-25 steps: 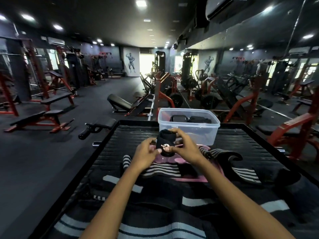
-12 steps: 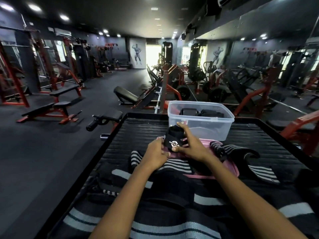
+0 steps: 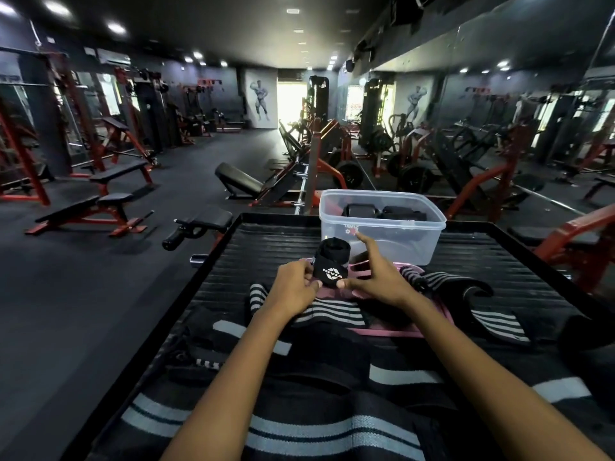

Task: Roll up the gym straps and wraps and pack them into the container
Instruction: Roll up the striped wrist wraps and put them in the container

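I see the right hand [image 3: 379, 277] has opened since a moment ago — fingers spread, thumb just touching the rolled black wrap [image 3: 331, 266]. The left hand [image 3: 294, 284] pinches it still. The container [image 3: 382, 227] sits just beyond — packing looks next.

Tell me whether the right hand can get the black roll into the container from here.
Probably yes: the right hand touches the black roll just before the open-topped container, with nothing between them.
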The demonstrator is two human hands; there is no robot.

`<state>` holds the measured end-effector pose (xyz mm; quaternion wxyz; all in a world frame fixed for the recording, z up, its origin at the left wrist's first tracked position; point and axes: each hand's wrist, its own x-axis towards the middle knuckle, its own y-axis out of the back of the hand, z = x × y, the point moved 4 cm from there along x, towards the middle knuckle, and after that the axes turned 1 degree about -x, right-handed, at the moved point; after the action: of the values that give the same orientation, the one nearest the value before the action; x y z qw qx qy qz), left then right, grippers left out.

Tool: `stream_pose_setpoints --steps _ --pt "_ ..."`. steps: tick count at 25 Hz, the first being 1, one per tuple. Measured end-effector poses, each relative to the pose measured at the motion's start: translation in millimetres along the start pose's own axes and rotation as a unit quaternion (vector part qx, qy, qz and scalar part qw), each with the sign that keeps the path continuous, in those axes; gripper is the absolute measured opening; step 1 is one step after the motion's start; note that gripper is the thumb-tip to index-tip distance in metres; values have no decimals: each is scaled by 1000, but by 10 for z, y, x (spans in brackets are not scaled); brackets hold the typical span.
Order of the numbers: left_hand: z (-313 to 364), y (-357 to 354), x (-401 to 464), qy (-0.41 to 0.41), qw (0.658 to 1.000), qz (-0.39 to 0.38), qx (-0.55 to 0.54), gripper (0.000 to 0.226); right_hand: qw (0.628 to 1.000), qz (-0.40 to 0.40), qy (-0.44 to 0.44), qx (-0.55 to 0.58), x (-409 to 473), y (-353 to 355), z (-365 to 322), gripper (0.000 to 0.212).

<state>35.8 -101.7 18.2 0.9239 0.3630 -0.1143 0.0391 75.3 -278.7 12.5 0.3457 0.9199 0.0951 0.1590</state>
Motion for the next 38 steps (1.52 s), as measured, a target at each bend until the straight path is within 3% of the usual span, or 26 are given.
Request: stream_pose_setpoints --steps 3,5,8,11,15,21,27,32,38 --pt "68 26 0 -29 1000 9 -4 12 1000 9 4 8 -113 141 30 100" --pt "168 3 -41 -69 997 -25 1 11 1000 4 5 22 -239 220 22 89" --pt "305 -4 -142 -121 988 -93 1 15 999 -4 34 27 -489 287 -81 51" --pt "364 54 -268 -145 982 -120 -18 19 993 -76 55 67 -739 228 -253 25" --pt "410 89 -512 -164 974 -150 -36 21 976 -187 37 103 -972 96 -371 27" --pt "392 105 -793 -202 964 -171 -7 26 980 -184 51 58 -1182 130 -530 29" --pt "390 61 -912 -234 958 -165 6 24 937 -345 31 47 -1484 -94 -612 25" --pt "436 32 -900 -204 957 -193 -76 14 936 -322 4 142 -1357 97 -619 12" --pt "507 111 -840 -179 945 -221 -162 32 948 -274 22 163 -1115 507 -686 15"
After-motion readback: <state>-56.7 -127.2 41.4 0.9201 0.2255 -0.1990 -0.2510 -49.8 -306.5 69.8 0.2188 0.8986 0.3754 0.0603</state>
